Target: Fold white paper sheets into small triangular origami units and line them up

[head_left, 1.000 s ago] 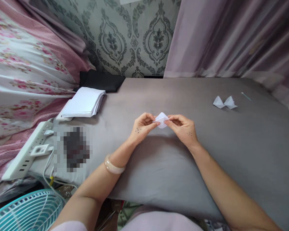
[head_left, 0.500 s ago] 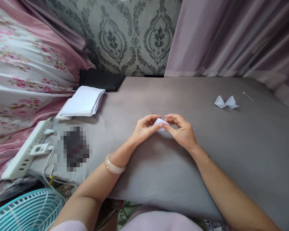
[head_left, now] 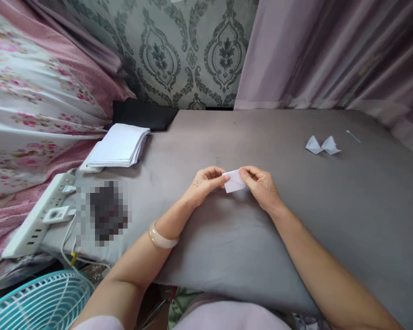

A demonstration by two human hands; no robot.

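Note:
Between my two hands is a small piece of folded white paper, its flat face with a crease turned toward me. My left hand pinches its left corner between thumb and fingers. On the opposite side, my right hand grips the upper right edge, thumb in front and fingers behind. Both hands are just above the grey-covered surface. A pale bangle circles my left forearm. The fingertips behind the paper are hidden.
Two joined white paper peaks stand at the right, near a thin cotton swab. At the left lie a stack of white paper, a black folder-like item, a power strip and a blurred-out patch. A teal fan stands lower left.
The paper has turned from a pointed shape mostly covered by my fingers to a flat rectangular face. My right thumb has moved up onto its upper right edge.

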